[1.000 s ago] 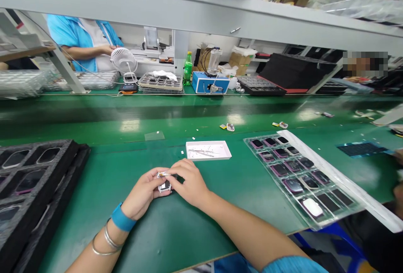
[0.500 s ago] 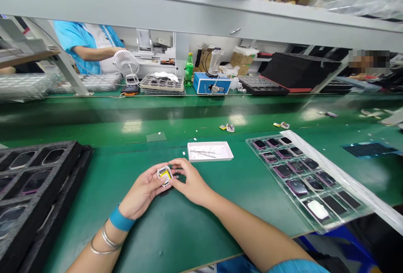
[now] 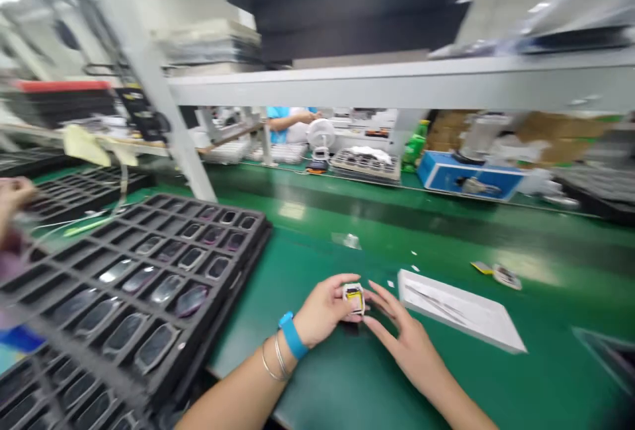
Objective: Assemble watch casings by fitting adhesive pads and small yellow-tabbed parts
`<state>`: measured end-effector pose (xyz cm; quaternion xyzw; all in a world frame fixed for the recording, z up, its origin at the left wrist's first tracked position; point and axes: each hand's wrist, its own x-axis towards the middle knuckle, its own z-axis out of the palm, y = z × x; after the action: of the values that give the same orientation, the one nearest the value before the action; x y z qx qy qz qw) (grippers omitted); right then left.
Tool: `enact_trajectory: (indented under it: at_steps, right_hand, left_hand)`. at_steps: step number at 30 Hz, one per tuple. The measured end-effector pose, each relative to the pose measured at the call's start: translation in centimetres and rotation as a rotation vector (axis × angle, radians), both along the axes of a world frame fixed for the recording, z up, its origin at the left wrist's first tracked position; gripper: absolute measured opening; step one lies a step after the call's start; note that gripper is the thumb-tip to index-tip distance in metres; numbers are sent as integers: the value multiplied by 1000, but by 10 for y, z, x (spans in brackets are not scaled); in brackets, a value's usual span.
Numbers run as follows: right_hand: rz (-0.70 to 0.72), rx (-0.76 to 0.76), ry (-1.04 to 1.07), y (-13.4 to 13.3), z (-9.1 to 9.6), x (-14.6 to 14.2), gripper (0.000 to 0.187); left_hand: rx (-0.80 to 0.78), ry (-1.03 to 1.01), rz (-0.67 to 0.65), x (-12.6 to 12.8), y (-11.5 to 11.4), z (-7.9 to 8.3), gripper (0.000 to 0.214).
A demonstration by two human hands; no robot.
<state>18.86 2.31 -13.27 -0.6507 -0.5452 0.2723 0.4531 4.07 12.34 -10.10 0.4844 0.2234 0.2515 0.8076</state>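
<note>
My left hand (image 3: 322, 311) grips a small white watch case (image 3: 354, 298) with a yellow part showing inside, held upright above the green bench (image 3: 347, 377). My right hand (image 3: 404, 334) lies just to its right with fingers stretched out and apart, fingertips close to the case. A blue band and thin bangles ring my left wrist. The picture is smeared by head motion.
A black foam tray (image 3: 149, 284) with several watch faces in its cells fills the left. A flat white tray (image 3: 459, 311) with tweezers lies to the right. Small parts (image 3: 499, 274) lie beyond it. Another person's hand (image 3: 12, 195) shows at the far left; a co-worker in blue stands at the far bench.
The view has swung left, bringing the black foam tray into sight and losing the clear tray. My right hand has let go and spread open; the left still holds the case.
</note>
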Motion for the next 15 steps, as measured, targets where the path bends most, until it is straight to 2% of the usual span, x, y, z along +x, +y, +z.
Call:
enact_trajectory:
  at_steps: [2, 5, 7, 8, 10, 12, 13, 15]
  right_hand:
    - [10, -47, -316, 2, -7, 4, 58]
    - [189, -158, -603, 3, -12, -2, 55]
    - [290, -217, -680, 1, -10, -10, 53]
    - [315, -230, -697, 0, -9, -14, 53]
    - [332, -232, -708, -2, -5, -22, 51]
    - [334, -221, -714, -3, -2, -25, 50]
    - [331, -215, -717, -3, -2, -25, 50]
    - [324, -202, -718, -2, -3, -25, 50]
  left_hand:
    - [-13, -34, 111, -27, -2, 12, 54]
    - [20, -66, 189, -86, -8, 38, 52]
    - [188, 43, 280, -129, -6, 55, 51]
    - [290, 125, 369, -149, -2, 63, 52]
    - [506, 321, 633, -184, 15, 74, 53]
    - [722, 533, 884, -210, 37, 80, 56]
    - [822, 614, 964, -221, 49, 81, 56]
    - [969, 718, 1034, -238, 70, 80, 56]
